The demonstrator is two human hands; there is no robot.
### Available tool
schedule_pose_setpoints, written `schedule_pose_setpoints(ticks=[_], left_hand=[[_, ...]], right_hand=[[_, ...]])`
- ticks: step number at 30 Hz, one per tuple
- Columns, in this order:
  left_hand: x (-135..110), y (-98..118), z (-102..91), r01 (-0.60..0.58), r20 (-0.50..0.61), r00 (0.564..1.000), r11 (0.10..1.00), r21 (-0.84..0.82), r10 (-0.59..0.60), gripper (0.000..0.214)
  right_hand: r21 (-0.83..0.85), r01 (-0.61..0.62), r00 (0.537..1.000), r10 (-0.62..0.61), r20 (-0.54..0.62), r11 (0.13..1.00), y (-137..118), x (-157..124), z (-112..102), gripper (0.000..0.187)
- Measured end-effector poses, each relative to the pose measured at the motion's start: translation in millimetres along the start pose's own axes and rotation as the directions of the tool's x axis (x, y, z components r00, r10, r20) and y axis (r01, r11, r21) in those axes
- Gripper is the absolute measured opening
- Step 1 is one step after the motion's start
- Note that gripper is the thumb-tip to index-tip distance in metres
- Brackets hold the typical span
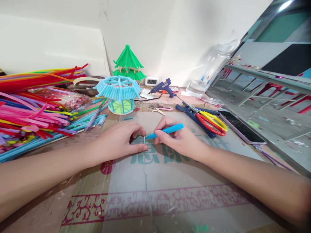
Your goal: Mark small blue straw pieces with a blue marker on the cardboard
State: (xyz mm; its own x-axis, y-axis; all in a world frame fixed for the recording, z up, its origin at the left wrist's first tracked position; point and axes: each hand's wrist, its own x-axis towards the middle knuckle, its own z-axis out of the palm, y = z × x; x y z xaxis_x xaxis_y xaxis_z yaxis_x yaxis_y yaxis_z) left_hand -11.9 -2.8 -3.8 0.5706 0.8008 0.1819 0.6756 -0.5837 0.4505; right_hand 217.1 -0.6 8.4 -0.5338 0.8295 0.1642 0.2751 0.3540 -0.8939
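My left hand (pixel 127 137) pinches a short thin stick (pixel 144 139) upright between thumb and forefinger; part of the stick looks pale and part blue-green. My right hand (pixel 178 140) grips a light blue marker (pixel 170 129) like a pen, its tip pointing left, at or very close to the stick. Both wrists rest low over a plastic-covered board (pixel 175 174) with printed characters. Just beyond my left hand lies a short blue-green piece (pixel 128 118). Behind it stands a small model pavilion (pixel 118 87) with a blue fuzzy roof and a light green base.
Bundles of coloured pipe cleaners (pixel 31 113) fill the left side. A green-roofed model (pixel 127 60), a digital clock (pixel 152 81) and a blue glue gun (pixel 162 87) stand at the back. Red-and-yellow-handled cutters (pixel 211 123), a phone (pixel 240 126) and a clear plastic container (pixel 204 72) are right.
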Motion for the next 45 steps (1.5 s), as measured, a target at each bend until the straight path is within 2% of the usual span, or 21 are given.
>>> schedule_pose_setpoints(ticks=[6, 13, 22, 29, 36, 45], left_hand=[[-0.6, 0.9, 1.0, -0.019, -0.012, 1.000, 1.000, 0.013, 0.019, 0.037], [-1.7, 1.3, 2.3, -0.010, -0.028, 1.000, 1.000, 0.024, 0.011, 0.040], [-0.6, 4.4, -2.0, 0.025, 0.013, 1.000, 0.999, 0.034, -0.025, 0.031], [-0.2, 3.4, -1.9, 0.028, 0.019, 0.999, 0.999, 0.027, -0.029, 0.031], [-1.2, 3.7, -1.8, 0.035, 0.017, 0.999, 0.999, 0.019, -0.035, 0.032], [-0.1, 3.6, -2.3, 0.019, 0.010, 1.000, 1.000, 0.012, -0.019, 0.032]], right_hand=[[0.004, 0.001, 0.999, -0.001, 0.046, 1.000, -0.6, -2.2, -0.5, 0.013], [-0.016, -0.011, 1.000, 0.011, 0.007, 1.000, -1.3, -0.1, -0.6, 0.013], [0.029, -0.024, 1.000, 0.024, 0.021, 0.999, 1.0, -0.7, 0.3, 0.013], [0.020, -0.011, 0.999, 0.012, -0.048, 1.000, 4.3, 3.3, 0.1, 0.012], [0.047, -0.035, 0.999, 0.034, 0.031, 0.998, 3.3, 1.0, -1.4, 0.015], [-0.021, -0.015, 1.000, 0.015, -0.016, 1.000, 3.3, 1.1, -0.7, 0.013]])
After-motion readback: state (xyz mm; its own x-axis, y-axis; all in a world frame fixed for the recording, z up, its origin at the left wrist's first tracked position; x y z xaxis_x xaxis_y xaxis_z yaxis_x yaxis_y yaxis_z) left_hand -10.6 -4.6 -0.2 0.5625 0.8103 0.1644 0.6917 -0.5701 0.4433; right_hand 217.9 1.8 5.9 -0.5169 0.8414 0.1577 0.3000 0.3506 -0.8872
